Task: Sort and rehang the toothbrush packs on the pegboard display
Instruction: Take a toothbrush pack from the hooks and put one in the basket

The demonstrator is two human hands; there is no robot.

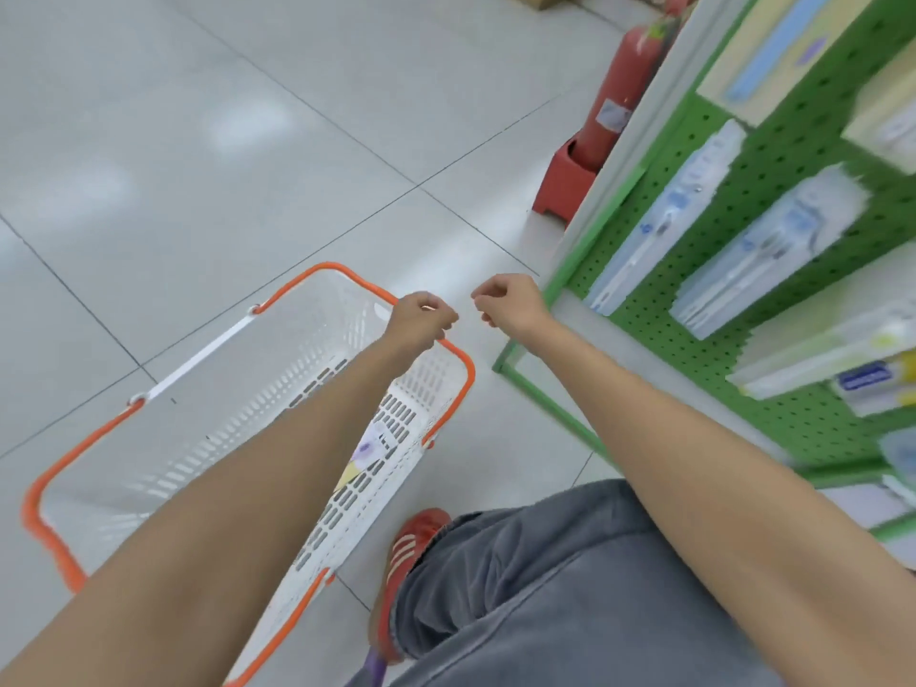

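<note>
A white shopping basket (317, 389) with an orange rim stands on the floor at lower left. A yellow and purple pack (366, 451) lies inside it against the near wall. My left hand (421, 317) is curled right over the basket's far rim; whether it grips the rim is hidden. Beside it, over the floor, my right hand (510, 300) is curled with thumb on forefinger and holds nothing. On the right, a green pegboard (773, 156) carries hanging toothbrush packs (669, 215), blurred by motion.
A red fire extinguisher (619, 96) on a red stand sits past the end of the display. My bent knee in grey trousers (545, 577) and a red shoe (411, 547) are at the bottom. The floor is pale tile (223, 141).
</note>
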